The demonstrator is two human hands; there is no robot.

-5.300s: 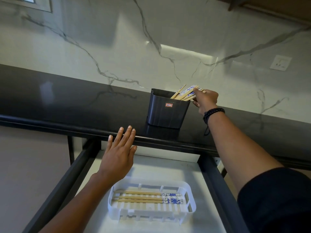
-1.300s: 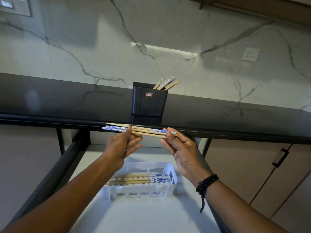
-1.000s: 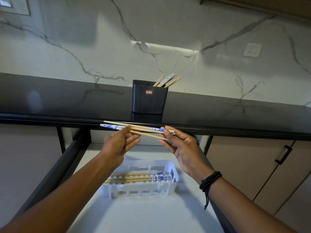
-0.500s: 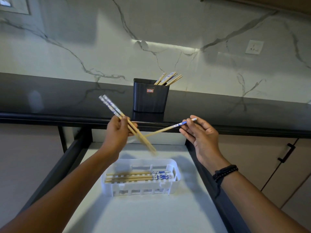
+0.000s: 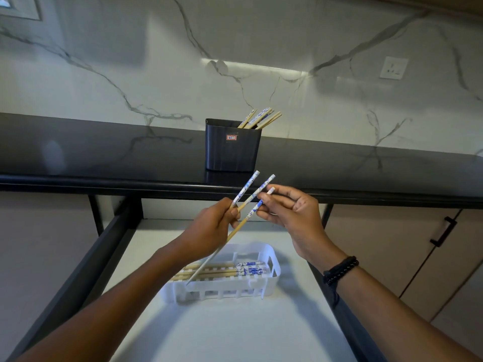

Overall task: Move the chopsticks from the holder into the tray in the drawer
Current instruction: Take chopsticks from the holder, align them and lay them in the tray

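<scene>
My left hand [image 5: 210, 232] grips two wooden chopsticks [image 5: 247, 190] with blue-and-white tops, which point up and to the right. My right hand [image 5: 292, 212] pinches a third chopstick [image 5: 235, 232] near its patterned top; its thin end slants down to the left over the white slotted tray [image 5: 273, 263]. Several chopsticks [image 5: 222, 270] lie flat in that tray, inside the open drawer [image 5: 235, 330]. The dark holder [image 5: 232, 146] stands on the black counter with several chopsticks [image 5: 261, 117] leaning out at its right.
The black countertop [image 5: 104, 155] runs across the view under a marble wall with a socket [image 5: 393, 67]. Dark drawer rails [image 5: 86, 265] flank the pale drawer floor. Cabinet doors with a black handle [image 5: 443, 231] stand at the right.
My left hand swung its two chopsticks from pointing up-left to up-right. My right hand brought its single chopstick in beside them, tip now down over the tray.
</scene>
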